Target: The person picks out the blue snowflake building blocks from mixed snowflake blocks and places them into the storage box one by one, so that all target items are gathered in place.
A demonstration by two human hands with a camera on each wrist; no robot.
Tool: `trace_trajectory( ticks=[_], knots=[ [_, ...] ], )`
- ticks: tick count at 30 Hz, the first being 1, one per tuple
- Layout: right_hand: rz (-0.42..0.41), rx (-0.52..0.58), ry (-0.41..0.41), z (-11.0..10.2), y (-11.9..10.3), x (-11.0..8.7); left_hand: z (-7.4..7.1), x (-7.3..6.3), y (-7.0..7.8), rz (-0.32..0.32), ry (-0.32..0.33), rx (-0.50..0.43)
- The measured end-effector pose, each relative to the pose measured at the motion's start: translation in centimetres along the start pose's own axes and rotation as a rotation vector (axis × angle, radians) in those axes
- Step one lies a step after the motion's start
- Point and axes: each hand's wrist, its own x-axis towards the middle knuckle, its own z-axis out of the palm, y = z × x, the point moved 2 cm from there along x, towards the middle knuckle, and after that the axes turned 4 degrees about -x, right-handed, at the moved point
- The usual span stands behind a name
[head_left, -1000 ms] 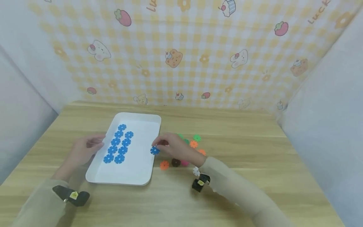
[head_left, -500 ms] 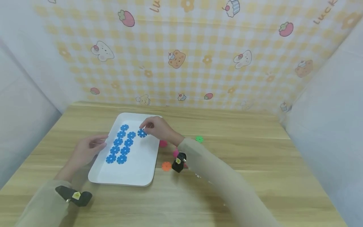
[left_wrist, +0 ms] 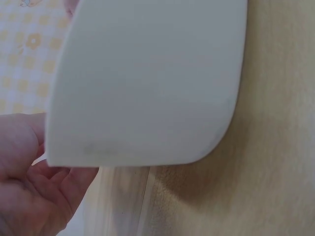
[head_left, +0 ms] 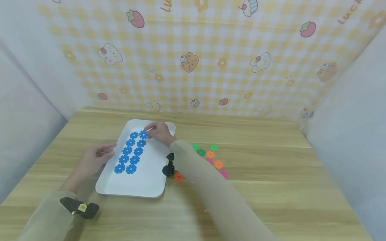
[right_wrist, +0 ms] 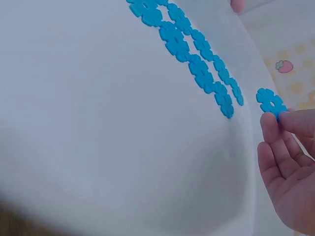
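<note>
My right hand pinches a blue snowflake building disc between thumb and fingertips. It is above the far part of the white tray, level with the top of the rows. In the right wrist view the pinched disc is apart from the other discs. Two columns of blue snowflake discs lie side by side in the left half of the tray. My left hand holds the tray's left rim, thumb and fingers at the edge. In the left wrist view the tray wall hides its fingertips.
Loose snowflake discs in green, orange and pink lie on the wooden table right of the tray, partly hidden by my right forearm. A checked cloth hangs behind the table.
My right hand has carried the blue disc from the tray's right edge leftward and away from me, to the far end of the right column. My left hand stays at the rim.
</note>
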Motion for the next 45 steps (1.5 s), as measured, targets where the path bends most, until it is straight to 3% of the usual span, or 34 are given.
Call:
trace_trajectory(
  ticks=[5, 13, 20, 37, 41, 45],
  knots=[
    [0.035, 0.055, 0.066, 1.2, 0.8, 0.3, 0.1, -0.3, 0.1, 0.002, 0.005, -0.013],
    [0.066, 0.087, 0.243, 1.9, 2.2, 0.7, 0.4, 0.0, 0.1, -0.006, 0.008, -0.014],
    [0.130, 0.024, 0.268, 1.9, 1.9, 0.6, 0.7, 0.1, 0.1, 0.003, 0.008, -0.020],
    [0.148, -0.066, 0.230, 1.4, 1.1, -0.1, 0.7, 0.2, 0.7, 0.020, -0.016, -0.033],
    [0.137, -0.071, 0.182, 0.8, 0.7, 0.0, 0.6, 0.2, 1.0, 0.014, -0.035, -0.044],
    [0.066, -0.109, 0.071, -0.6, -0.8, -0.1, 0.3, 0.2, 1.0, -0.004, -0.065, -0.074]
  ],
)
